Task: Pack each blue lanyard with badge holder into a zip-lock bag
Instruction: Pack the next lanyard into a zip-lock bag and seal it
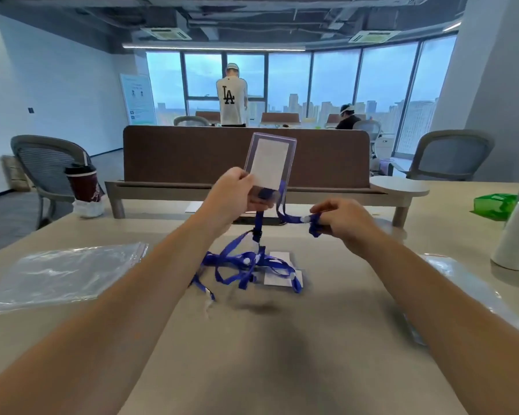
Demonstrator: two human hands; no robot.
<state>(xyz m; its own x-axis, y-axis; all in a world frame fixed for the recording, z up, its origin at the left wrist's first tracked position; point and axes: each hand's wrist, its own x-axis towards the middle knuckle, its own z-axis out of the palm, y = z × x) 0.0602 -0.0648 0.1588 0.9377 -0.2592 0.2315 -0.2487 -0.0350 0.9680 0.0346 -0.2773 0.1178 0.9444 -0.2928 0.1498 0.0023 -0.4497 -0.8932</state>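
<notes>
View: head
Progress: judged early. No lanyard sat in a bag, and a tangled pile point(243, 265) lay on the table point(282, 354).
Lanyard point(294, 218): lifted above the pile, unbagged.
Left hand point(237, 190): above the pile, pinching the holder point(270, 163) upright by its lower end.
Right hand point(339, 220): up and right of the pile, fingers curled round the bunched lanyard.
Bags point(63, 274): flat stack left of the pile.
Remaining: bagging every lanyard.

lanyard tangle point(246, 266) mid-table point(282, 354), bare near edge

Glossy clear plastic badge holder point(270, 164), paper insert point(271, 151); cloth lanyard point(294, 218); shiny crinkled plastic zip-lock bags point(63, 274); smooth matt tabletop point(282, 354).
</notes>
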